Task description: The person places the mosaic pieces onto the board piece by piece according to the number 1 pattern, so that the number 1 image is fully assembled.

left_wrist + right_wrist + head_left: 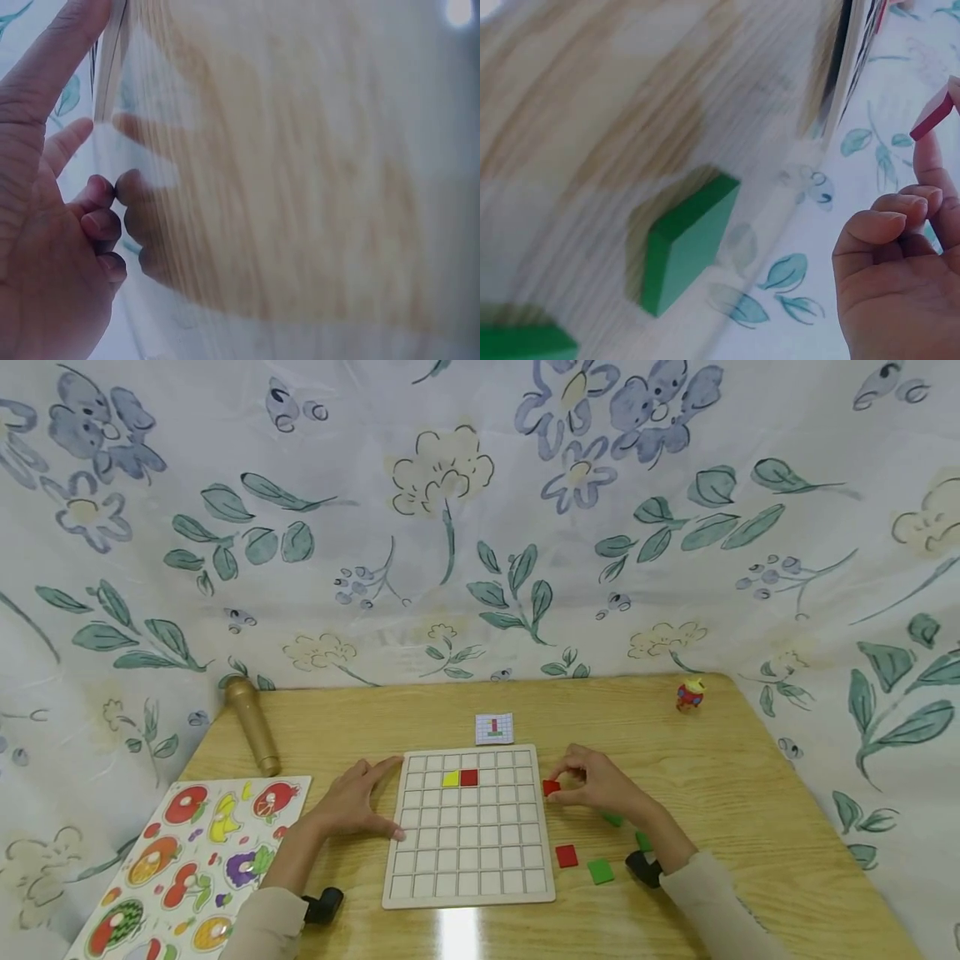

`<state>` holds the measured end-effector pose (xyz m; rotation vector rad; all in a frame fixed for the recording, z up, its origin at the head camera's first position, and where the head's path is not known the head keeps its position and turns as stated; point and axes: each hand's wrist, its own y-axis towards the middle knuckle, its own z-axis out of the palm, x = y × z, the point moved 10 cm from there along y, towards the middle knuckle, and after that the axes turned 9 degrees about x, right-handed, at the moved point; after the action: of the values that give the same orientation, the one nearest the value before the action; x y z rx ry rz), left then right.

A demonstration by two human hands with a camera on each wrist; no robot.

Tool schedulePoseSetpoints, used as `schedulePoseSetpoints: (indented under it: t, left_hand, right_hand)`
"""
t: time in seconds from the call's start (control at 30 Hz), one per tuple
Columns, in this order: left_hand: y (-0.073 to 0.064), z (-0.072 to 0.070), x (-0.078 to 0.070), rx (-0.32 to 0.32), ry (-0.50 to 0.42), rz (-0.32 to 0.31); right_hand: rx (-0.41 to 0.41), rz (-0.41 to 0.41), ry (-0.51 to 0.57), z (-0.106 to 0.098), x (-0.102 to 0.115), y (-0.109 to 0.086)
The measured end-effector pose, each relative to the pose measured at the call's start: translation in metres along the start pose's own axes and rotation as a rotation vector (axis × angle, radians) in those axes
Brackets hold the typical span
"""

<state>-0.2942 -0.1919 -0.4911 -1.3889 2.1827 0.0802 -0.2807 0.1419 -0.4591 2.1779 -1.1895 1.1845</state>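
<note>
A white square grid board [468, 860] lies on the wooden table, with a yellow piece [451, 778] and a red square tile [468, 777] side by side in its upper cells. My left hand [351, 802] spans the board's left edge, thumb and index finger touching it; the other fingers curl loosely in the left wrist view. Just off the board's right edge, my right hand [600, 787] pinches another red tile [933, 114] between thumb and index finger. Near that hand lie a loose red tile [566, 856] and several green tiles [601, 871], some partly hidden under the wrist.
Behind the board sits a small printed pattern card [494, 729]. A fruit puzzle board [168, 877] lies at the left, below a brown cylindrical stick [253, 727]. A small red and yellow toy figure [690, 694] stands at the back right. Floral cloth [480, 527] hangs behind the table.
</note>
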Motion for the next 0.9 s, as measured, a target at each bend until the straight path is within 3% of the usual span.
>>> schedulePoseSetpoints:
  t: [0.9]
  left_hand:
    - [-0.003, 0.000, 0.000, -0.009, 0.011, 0.017]
  right_hand:
    - [0.058, -0.028, 0.034, 0.028, 0.031, 0.027]
